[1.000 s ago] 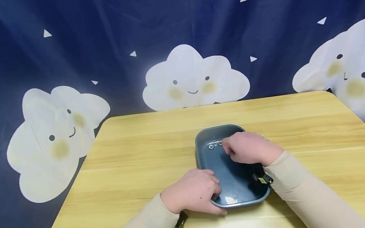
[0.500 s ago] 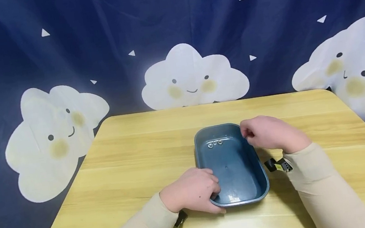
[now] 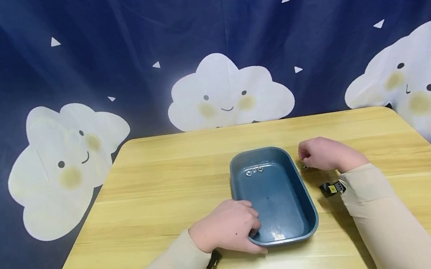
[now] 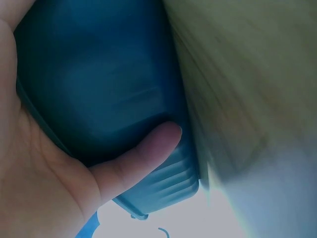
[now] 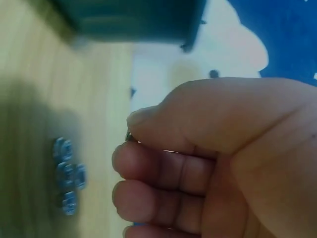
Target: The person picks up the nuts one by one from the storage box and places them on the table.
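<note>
Three small shiny rings point(image 3: 254, 170) lie in the far end of a blue tray point(image 3: 280, 205), which sits right of centre in the lower half of the head view; they are too small there for their shape to be sure. The left hand point(image 3: 227, 227) grips the tray's lower-left corner, its fingers curled over the rim and their tips hidden inside. In the left wrist view the thumb lies along the tray's outer wall, while the other fingers are mostly cut off at the left edge.

The right hand point(image 3: 326, 155) is just beside the tray, to the right of its far end, with its fingers curled. From the head, its fingertips are turned away. In the right wrist view, thumb and forefinger pinch a dark sliver point(image 5: 129, 137), nearly all covered, so what it is cannot be told; the lowest finger runs off the bottom edge. At lower left of that view, a blurred cluster of metal nuts point(image 5: 65, 173) lies on the wooden table point(image 3: 158, 196), overlapping too much to count surely. In the head view the right hand hides most of this cluster.
</note>
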A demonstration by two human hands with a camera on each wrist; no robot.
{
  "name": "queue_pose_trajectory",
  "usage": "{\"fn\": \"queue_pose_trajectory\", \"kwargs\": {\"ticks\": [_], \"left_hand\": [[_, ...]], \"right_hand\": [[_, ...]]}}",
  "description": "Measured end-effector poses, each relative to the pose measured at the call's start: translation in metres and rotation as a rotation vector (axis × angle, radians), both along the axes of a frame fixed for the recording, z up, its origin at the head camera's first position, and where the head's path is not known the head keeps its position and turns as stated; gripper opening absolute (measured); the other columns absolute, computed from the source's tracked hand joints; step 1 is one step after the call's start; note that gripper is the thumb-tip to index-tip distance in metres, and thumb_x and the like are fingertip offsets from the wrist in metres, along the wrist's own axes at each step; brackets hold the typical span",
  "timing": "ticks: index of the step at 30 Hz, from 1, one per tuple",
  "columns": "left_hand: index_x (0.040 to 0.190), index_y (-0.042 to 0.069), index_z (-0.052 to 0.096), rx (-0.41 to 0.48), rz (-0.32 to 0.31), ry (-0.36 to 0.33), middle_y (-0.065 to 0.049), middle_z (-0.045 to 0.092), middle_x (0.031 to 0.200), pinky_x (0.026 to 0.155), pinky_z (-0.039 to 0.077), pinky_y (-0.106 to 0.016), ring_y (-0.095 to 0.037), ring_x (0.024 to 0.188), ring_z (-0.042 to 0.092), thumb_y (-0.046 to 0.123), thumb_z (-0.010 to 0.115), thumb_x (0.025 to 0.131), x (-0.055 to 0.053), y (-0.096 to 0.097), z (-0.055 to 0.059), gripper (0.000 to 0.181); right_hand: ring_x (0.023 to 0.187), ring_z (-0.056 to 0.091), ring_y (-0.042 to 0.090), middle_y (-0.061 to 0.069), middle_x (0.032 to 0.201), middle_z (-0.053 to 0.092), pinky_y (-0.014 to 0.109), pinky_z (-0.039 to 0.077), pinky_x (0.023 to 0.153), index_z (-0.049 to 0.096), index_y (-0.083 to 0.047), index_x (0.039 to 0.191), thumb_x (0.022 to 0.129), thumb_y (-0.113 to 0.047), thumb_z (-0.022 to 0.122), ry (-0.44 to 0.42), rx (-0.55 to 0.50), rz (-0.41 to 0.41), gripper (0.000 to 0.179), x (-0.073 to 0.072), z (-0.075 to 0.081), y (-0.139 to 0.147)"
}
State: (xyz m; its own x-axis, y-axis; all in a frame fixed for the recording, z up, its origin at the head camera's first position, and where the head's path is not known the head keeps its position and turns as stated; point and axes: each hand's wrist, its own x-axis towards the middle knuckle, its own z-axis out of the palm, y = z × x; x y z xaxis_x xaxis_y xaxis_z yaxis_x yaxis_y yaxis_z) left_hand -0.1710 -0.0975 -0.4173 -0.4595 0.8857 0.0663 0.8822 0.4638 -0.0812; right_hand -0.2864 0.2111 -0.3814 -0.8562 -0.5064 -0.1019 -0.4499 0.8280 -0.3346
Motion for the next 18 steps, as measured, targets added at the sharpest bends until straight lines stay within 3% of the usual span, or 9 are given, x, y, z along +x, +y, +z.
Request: {"fn": "queue_pose_trajectory", "kwargs": {"ticks": [8, 18], "left_hand": [[0.057, 0.032, 0.045, -0.006, 0.002, -0.004, 0.022, 0.037, 0.064, 0.054, 0.029, -0.018, -0.004, 0.067, 0.036, 0.073, 0.069, 0.076, -0.001, 0.0, 0.001, 0.052], [0.057, 0.031, 0.044, -0.006, 0.003, -0.011, 0.022, 0.037, 0.064, 0.052, 0.028, -0.018, -0.004, 0.066, 0.035, 0.073, 0.069, 0.076, 0.0, -0.001, 0.002, 0.053]], "right_hand": [[0.071, 0.052, 0.02, 0.0, 0.08, 0.059, 0.038, 0.043, 0.067, 0.064, -0.014, 0.083, 0.086, -0.007, 0.063, 0.0, 0.046, -0.048, 0.007, -0.01, -0.018, 0.005], [0.073, 0.054, 0.021, 0.0, 0.082, 0.062, 0.039, 0.044, 0.069, 0.066, -0.015, 0.084, 0.086, -0.005, 0.061, 0.002, 0.047, -0.078, 0.011, -0.011, -0.022, 0.004]]}}
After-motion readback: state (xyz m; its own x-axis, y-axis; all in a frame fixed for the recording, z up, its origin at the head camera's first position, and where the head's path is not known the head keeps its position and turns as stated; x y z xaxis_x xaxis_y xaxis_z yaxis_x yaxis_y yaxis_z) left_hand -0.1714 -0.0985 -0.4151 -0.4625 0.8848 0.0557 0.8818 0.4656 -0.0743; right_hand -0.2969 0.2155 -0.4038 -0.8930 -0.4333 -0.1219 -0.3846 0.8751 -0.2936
